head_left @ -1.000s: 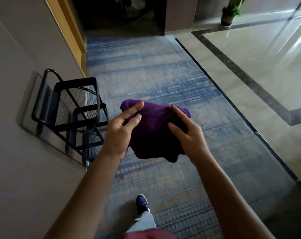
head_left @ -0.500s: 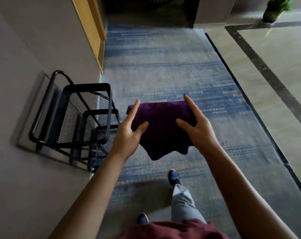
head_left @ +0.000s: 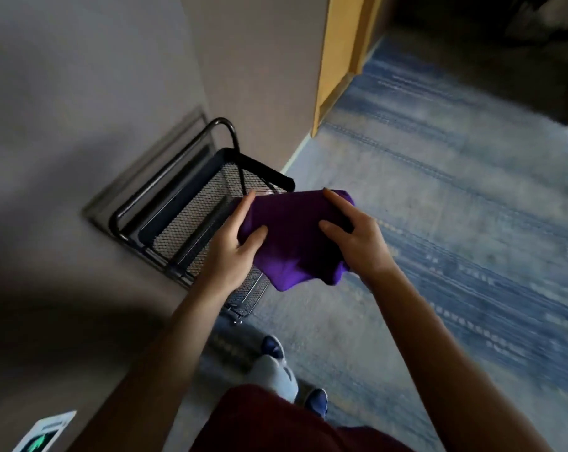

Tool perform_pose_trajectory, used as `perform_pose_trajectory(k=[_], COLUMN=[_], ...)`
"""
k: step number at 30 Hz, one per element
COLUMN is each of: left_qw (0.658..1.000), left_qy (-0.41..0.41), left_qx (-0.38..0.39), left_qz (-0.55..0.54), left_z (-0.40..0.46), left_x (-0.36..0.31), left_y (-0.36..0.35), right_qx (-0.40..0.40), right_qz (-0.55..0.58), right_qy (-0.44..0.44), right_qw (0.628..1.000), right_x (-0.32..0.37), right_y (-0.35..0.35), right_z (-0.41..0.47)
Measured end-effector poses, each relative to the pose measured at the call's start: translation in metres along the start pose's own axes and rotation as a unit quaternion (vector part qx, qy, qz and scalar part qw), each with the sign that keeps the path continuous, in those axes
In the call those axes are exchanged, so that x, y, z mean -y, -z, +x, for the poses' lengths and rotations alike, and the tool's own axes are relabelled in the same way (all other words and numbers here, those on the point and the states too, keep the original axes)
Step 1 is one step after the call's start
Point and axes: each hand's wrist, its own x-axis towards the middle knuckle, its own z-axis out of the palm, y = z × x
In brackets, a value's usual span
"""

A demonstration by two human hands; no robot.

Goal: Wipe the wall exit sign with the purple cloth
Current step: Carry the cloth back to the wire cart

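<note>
A folded purple cloth is held in front of me between both hands, above the carpet. My left hand holds its left side, thumb on top and fingers along the edge. My right hand holds its right side the same way, thumb across the top. The cloth's lower end droops loose. A wall exit sign, white with a green pictogram, shows low on the grey wall at the bottom left corner, far below and left of the hands.
A black mesh metal cart stands against the grey wall just left of the hands. A wooden door frame lies ahead. Blue patterned carpet covers the floor to the right. My feet are below.
The view has swung left and down toward the wall, bringing the exit sign into the bottom left corner. Both hands still hold the cloth, now closer to the cart.
</note>
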Motion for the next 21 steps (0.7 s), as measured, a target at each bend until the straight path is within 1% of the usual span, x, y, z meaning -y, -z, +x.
perform_pose_trajectory(k=[2, 4, 7, 10, 15, 19, 21], left_qw=[0.999, 0.995, 0.988, 0.981, 0.968, 0.944, 0.932], left_qy=[0.011, 0.032, 0.082, 0.131, 0.143, 0.226, 0.255], left_qx=[-0.011, -0.049, -0.071, -0.091, -0.161, -0.213, -0.236], left_qz=[0.046, 0.077, 0.114, 0.112, 0.129, 0.109, 0.106], left_z=[0.007, 0.022, 0.047, 0.069, 0.100, 0.112, 0.115], left_x=[0.017, 0.037, 0.059, 0.080, 0.109, 0.142, 0.161], left_y=[0.004, 0.009, 0.022, 0.031, 0.035, 0.032, 0.028], right_qx=[0.027, 0.048, 0.096, 0.141, 0.226, 0.293, 0.326], right_qz=[-0.003, -0.021, -0.043, -0.082, -0.128, -0.157, -0.159], right_qy=[0.003, -0.003, -0.011, -0.005, 0.015, 0.014, 0.013], right_qw=[1.000, 0.999, 0.994, 0.987, 0.965, 0.943, 0.932], right_x=[-0.004, -0.014, -0.014, -0.015, -0.025, -0.047, -0.060], right_y=[-0.009, -0.025, -0.046, -0.063, -0.100, -0.137, -0.156], right_z=[0.031, 0.066, 0.115, 0.157, 0.229, 0.279, 0.299])
